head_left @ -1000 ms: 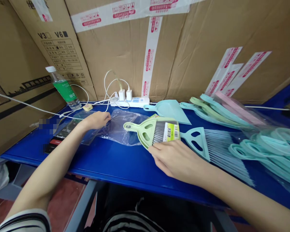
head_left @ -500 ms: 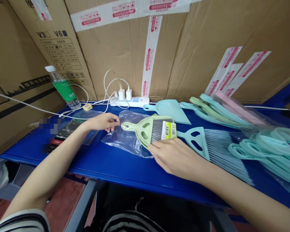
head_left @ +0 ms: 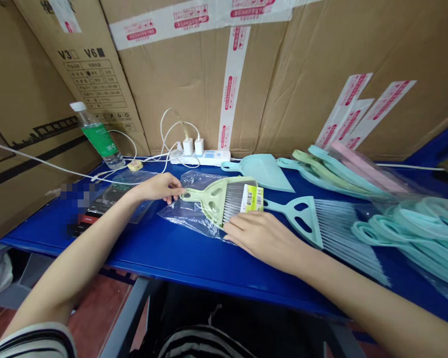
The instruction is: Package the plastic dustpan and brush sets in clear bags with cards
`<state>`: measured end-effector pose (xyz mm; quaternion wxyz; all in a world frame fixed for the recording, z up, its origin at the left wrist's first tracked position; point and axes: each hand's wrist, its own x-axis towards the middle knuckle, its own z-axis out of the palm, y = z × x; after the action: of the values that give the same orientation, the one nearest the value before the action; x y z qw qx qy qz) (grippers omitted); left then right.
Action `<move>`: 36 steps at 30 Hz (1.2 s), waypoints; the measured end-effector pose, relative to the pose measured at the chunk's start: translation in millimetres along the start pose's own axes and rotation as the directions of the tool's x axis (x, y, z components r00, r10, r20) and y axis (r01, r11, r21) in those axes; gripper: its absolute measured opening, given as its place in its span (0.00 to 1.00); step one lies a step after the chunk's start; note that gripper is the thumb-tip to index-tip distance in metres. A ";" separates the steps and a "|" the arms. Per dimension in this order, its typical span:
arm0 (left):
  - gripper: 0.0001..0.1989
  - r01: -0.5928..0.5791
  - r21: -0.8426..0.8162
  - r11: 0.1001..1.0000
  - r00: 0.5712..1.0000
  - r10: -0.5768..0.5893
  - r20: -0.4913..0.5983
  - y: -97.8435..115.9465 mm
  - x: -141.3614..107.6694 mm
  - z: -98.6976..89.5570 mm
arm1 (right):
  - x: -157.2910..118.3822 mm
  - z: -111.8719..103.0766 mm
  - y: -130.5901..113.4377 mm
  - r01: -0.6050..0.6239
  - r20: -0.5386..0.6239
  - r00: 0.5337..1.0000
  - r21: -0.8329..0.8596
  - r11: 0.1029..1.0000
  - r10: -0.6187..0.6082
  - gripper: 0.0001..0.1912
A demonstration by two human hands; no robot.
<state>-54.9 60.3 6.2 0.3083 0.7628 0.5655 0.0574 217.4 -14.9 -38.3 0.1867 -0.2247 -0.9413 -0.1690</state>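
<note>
A light green brush and dustpan set (head_left: 213, 200) with a yellow-green label (head_left: 254, 198) lies over a clear plastic bag (head_left: 194, 223) on the blue table. My left hand (head_left: 163, 188) pinches the tip of the set's handle. The fingers of my right hand (head_left: 259, 236) are closed on the lower edge of the set at the bristles, just below the label. Right of it lies a blue-green brush (head_left: 304, 219) with its bristles pointing right, and behind is a light blue dustpan (head_left: 263, 171).
Bagged dustpans (head_left: 343, 174) and a stack of blue-green sets (head_left: 414, 233) lie at the right. A power strip (head_left: 209, 157) with cables and a water bottle (head_left: 102, 141) stand at the back. Black packages (head_left: 112, 199) are at the left; cardboard (head_left: 194, 84) rises behind.
The green set has shifted left, and my right hand has moved left with it. My left hand's fingers now meet the handle tip.
</note>
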 end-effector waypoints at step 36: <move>0.09 0.030 0.272 0.962 0.994 0.001 -0.111 5.1 -11.4 -8.8 | -3.7 -3.2 10.8 -0.319 0.042 0.948 0.109 0.942 0.316 0.16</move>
<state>-58.5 52.7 18.9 0.1687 0.7895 0.5898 0.0187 226.5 -8.4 -34.5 0.2127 -0.3642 -0.9032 -0.0798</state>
